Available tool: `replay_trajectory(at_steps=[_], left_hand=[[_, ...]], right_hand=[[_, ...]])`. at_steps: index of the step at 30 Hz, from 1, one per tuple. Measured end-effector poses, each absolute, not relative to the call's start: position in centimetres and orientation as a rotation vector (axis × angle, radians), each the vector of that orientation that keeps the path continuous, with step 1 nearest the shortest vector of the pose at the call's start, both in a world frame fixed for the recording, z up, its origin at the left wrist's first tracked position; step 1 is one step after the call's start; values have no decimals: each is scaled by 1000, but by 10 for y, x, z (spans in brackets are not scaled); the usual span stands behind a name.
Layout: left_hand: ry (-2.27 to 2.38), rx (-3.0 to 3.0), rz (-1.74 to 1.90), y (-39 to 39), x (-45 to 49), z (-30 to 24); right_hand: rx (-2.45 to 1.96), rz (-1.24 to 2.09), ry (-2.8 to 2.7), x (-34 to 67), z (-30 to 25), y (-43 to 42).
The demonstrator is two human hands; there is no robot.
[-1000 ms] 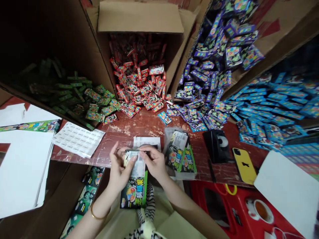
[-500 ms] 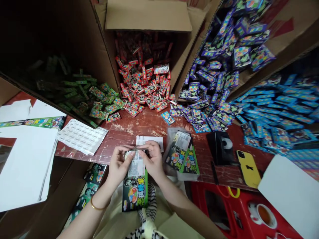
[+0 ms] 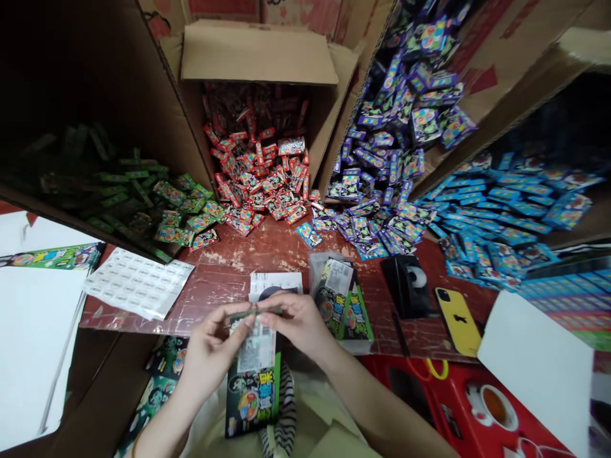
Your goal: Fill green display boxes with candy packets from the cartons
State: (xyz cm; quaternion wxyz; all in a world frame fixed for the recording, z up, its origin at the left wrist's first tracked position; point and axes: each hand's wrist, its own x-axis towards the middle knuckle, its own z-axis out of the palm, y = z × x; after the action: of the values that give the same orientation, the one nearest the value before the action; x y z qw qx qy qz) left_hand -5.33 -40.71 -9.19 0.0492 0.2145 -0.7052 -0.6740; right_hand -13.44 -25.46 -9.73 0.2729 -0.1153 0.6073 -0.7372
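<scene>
A black and green candy box point(image 3: 252, 401) with colourful lettering and a white label hangs upright in front of my body. Along its top edge, my left hand point(image 3: 214, 346) pinches the left part between thumb and fingers. My right hand point(image 3: 305, 321) is closed on the right part of the same edge, the two thumbs close together. A thin dark strip of the edge shows between the fingers. Just beyond the hands lies a printed white sheet point(image 3: 277, 281), with a dark round thing partly hidden by my right hand.
Cartons along the back spill green packets point(image 3: 174, 234), red packets point(image 3: 260, 184), purple packets point(image 3: 382, 222) and blue packets point(image 3: 506, 197). A sticker sheet point(image 3: 138, 283) lies left. Right of my hands stand more candy boxes point(image 3: 356, 318), a tape dispenser point(image 3: 413, 286), a yellow phone point(image 3: 458, 321) and a teacup point(image 3: 496, 407).
The head view has shifted, so the cartons and table sit further left. My hands sit lower in the picture, and more of the strip along the box's top edge shows between them.
</scene>
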Motion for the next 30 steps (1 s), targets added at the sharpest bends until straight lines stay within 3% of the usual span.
replay_trajectory(at_steps=[6, 14, 24, 30], left_hand=[[-2069, 771, -2112, -404, -57, -101], [-2229, 516, -1918, -398, -58, -120], [-2021, 684, -2207, -417, -79, -163], [-2018, 709, -2246, -416, -91, -178]], right_hand=[[-56, -1894, 1464, -148, -113, -256], [-454, -2021, 1811, -135, -124, -251], [-512, -1826, 2118, -216, -184, -278], [-633, -1743, 2020, -244, -197, -283]])
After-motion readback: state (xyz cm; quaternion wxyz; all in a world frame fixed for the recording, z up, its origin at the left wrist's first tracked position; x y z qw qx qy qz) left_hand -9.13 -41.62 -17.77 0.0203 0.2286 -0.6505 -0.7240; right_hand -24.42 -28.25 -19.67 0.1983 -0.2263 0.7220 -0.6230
